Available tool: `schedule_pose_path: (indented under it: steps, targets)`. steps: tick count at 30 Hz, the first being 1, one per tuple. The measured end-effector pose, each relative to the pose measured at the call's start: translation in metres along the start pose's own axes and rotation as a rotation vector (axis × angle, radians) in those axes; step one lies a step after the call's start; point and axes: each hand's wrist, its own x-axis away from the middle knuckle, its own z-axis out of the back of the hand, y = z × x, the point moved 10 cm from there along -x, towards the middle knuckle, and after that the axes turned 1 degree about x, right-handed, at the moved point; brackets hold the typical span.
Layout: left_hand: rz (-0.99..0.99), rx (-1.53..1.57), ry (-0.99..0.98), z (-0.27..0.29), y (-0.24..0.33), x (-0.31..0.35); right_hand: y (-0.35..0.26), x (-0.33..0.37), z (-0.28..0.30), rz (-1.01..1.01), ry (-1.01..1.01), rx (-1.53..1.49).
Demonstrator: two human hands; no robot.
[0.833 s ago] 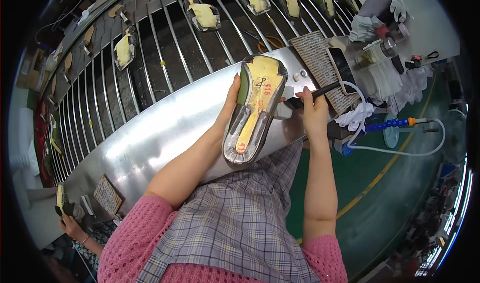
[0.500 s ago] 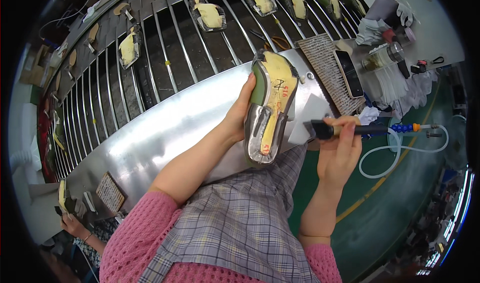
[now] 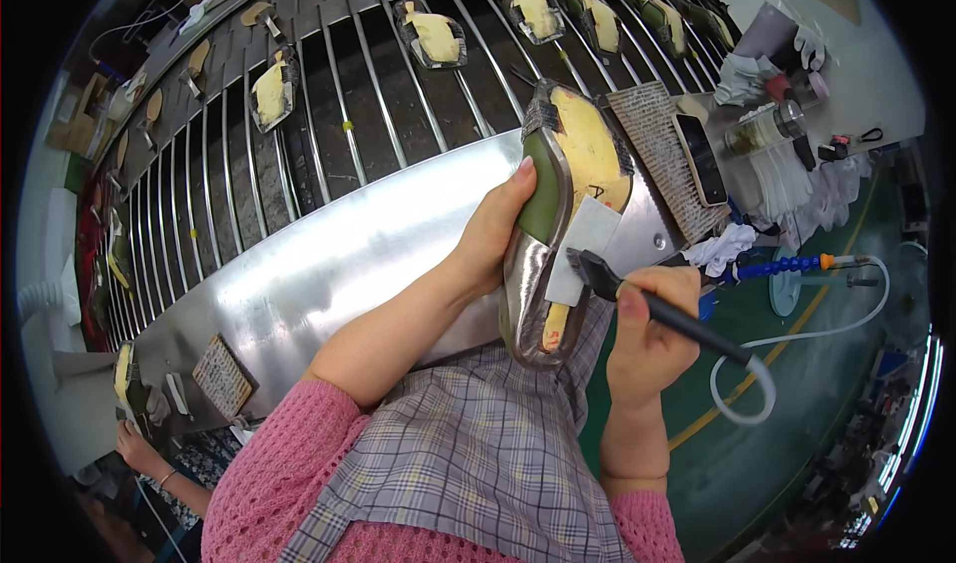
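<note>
My left hand (image 3: 490, 223) is closed around the side of a shoe upper on its last (image 3: 546, 187), green with shiny silver parts. Its underside faces up, showing a yellow insole board (image 3: 588, 145) with marks on it. A small white rectangular sheet (image 3: 590, 232) lies over the middle of that underside. In my right hand (image 3: 652, 349) is a black-handled brush (image 3: 687, 322), gripped between thumb and fingers. The bristles are at the right edge of the white sheet, and a clear hose (image 3: 762, 394) runs from the handle's end.
Several shoe uppers, one of them here (image 3: 434, 37), rest on a metal bar conveyor (image 3: 339, 115) beyond a steel ledge (image 3: 349, 239). To the right are a ribbed board (image 3: 652, 155), a phone (image 3: 700, 160), a glass jar (image 3: 762, 130) and white gloves (image 3: 797, 190). A co-worker's hand (image 3: 139, 451) is at lower left.
The shoe has tilted and moved slightly right and nearer. The brush has swung left onto the white sheet, which now covers part of the underside. My right hand has turned over.
</note>
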Motion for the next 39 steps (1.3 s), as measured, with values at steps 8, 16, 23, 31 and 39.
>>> schedule_pose_path:
  steps: [8,16,23,31,39]
  targets:
    - [0.029,-0.086,0.021,0.013,0.01,0.008,0.0,-0.041,-0.013,0.012,-0.079,-0.018]
    - [-0.621,-0.033,0.507,0.115,0.149,0.093,0.008,-0.056,-0.019,0.086,0.088,-0.088]
    - [-1.274,-0.199,0.788,0.211,0.329,0.241,0.066,-0.038,-0.006,-0.159,0.144,-0.138]
    - [-1.394,-0.313,1.408,0.385,0.369,0.303,0.09,-0.037,-0.022,-0.285,0.091,-0.184]
    - [-0.897,-0.392,1.137,0.328,0.28,0.157,0.087,-0.033,-0.017,-0.281,0.124,-0.2]
